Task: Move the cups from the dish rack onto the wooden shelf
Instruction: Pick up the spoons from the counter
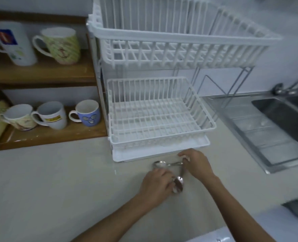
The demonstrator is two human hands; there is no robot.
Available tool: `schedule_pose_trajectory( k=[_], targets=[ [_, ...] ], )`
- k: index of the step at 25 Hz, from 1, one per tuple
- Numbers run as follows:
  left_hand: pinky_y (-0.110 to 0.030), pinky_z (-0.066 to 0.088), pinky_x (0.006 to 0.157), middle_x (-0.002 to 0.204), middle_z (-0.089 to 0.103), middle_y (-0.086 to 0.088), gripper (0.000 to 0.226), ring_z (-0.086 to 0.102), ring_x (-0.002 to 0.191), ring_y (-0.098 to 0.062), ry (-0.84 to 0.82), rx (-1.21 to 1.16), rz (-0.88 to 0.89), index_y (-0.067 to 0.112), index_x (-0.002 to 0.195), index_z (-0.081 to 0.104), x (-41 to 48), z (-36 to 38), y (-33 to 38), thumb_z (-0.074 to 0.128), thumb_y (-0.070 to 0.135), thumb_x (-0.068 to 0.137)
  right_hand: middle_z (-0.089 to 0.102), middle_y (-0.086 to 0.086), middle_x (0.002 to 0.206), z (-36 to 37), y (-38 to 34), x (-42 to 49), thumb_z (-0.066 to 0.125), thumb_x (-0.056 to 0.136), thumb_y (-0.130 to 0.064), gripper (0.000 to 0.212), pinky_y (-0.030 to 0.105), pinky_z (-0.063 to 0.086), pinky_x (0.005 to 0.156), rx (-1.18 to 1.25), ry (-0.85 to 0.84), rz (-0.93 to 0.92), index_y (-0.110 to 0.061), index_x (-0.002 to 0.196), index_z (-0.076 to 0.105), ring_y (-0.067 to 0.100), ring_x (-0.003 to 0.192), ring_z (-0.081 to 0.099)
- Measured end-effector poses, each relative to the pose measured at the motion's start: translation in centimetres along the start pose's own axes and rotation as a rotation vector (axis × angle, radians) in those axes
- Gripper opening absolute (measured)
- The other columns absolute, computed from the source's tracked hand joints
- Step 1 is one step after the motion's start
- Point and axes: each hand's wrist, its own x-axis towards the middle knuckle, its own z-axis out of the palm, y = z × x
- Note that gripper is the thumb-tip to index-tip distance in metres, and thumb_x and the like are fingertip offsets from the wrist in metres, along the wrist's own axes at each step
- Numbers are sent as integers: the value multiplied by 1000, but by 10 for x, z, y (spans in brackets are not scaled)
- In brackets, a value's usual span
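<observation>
A white two-tier dish rack [162, 140] stands on the counter with no cups in either basket. To its left, a wooden shelf [45, 74] holds two mugs on top: a tall white one [13, 44] and a green patterned one [60, 46]. On the lower board stand a tilted floral mug [19, 117], a white mug [53, 115] and a blue mug [88, 113]. In front of the rack, my left hand [157, 185] and my right hand [196, 163] both grip metal spoons [178, 183] lying on the counter.
A steel sink [284, 117] with a draining board and a tap [284, 89] lies to the right. The beige counter [57, 189] spreads in front of the shelf. A white drip tray [160, 152] juts out under the rack.
</observation>
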Motion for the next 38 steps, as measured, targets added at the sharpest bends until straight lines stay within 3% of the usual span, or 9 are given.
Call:
schedule_pose_trajectory(
  k=[4,8,11,16,22,27,29,32,38],
  targets=[
    [-36,41,92,114,63,-7,46,56,107,-28,-183,196,-165,14,122,59,41,34,27,61,39,83,67,0,119,-15,21,19,60,87,-15,26,34,46,95,-63,-139,-76,-22,110,71,20,112,59],
    [-22,53,64,67,67,6,20,65,64,-15,-97,313,-18,25,73,74,41,33,19,80,25,54,66,-4,121,-6,17,25,67,83,-30,29,33,46,96,-196,-250,-152,-25,112,69,18,114,57],
    [-24,45,69,61,64,8,14,64,63,-14,-35,360,47,27,59,70,28,20,-2,59,24,67,68,-2,103,6,10,23,70,79,-29,16,31,47,84,-185,-208,-194,-24,94,68,20,101,60],
    [-33,46,62,73,62,-6,13,62,64,-27,-2,247,-109,16,70,70,-6,5,-21,75,7,62,62,1,88,11,3,21,66,78,-20,9,29,44,72,-76,-379,-157,-23,79,58,20,86,58],
    [-32,43,80,106,56,-8,26,53,93,-26,-58,279,-480,15,116,55,-42,1,-29,46,27,94,59,-3,72,-12,-14,27,73,79,-15,16,18,47,59,-112,-790,-198,-22,74,60,10,60,56],
    [-34,44,75,103,65,-13,24,60,96,-30,-231,31,-647,8,110,52,-38,-32,-31,53,15,86,63,0,71,-52,-44,32,75,79,-5,18,17,55,58,190,-947,-219,-19,76,63,5,59,62],
    [-29,45,72,97,67,-13,15,62,91,-27,-408,-85,-579,8,97,61,-28,-57,-29,56,16,86,67,-2,71,-71,-58,36,74,79,-4,18,17,55,58,393,-877,-292,-20,78,65,4,60,64],
    [-20,48,57,66,60,-4,10,55,55,-10,-455,-515,-555,13,80,66,0,-103,-24,61,15,89,69,-6,67,-94,-76,48,73,81,-5,16,16,53,54,705,-591,-325,-20,79,68,4,59,63],
    [-11,53,51,70,61,0,7,56,53,-2,71,-1010,-737,5,89,67,73,-164,-46,63,11,90,66,-5,59,-94,-95,97,73,80,-8,8,14,50,47,915,-163,-102,-15,78,70,3,50,60]
  ],
)
